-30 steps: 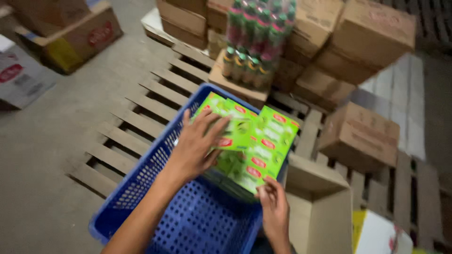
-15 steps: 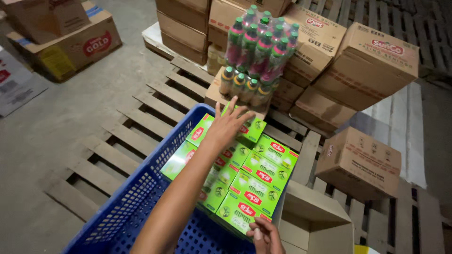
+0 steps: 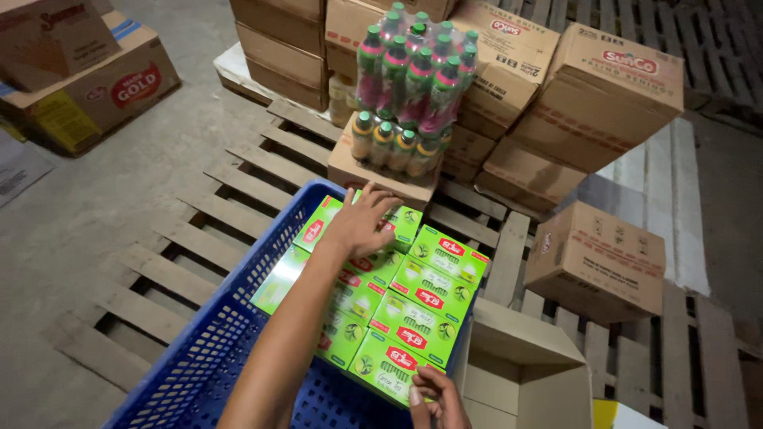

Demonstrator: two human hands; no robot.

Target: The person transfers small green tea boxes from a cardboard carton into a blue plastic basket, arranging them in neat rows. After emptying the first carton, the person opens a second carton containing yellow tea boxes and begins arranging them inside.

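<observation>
left grip point(image 3: 359, 226): spread flat on green boxes point(image 3: 413, 306) | right grip point(image 3: 433, 401): pinching nearest box edge

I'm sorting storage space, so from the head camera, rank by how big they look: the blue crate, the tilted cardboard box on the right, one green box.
1. blue crate, though nearest the camera
2. tilted cardboard box
3. green box

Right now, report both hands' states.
Left hand: open, flat on green boxes in the blue crate.
Right hand: fingers curled on the nearest green box's edge.
</observation>
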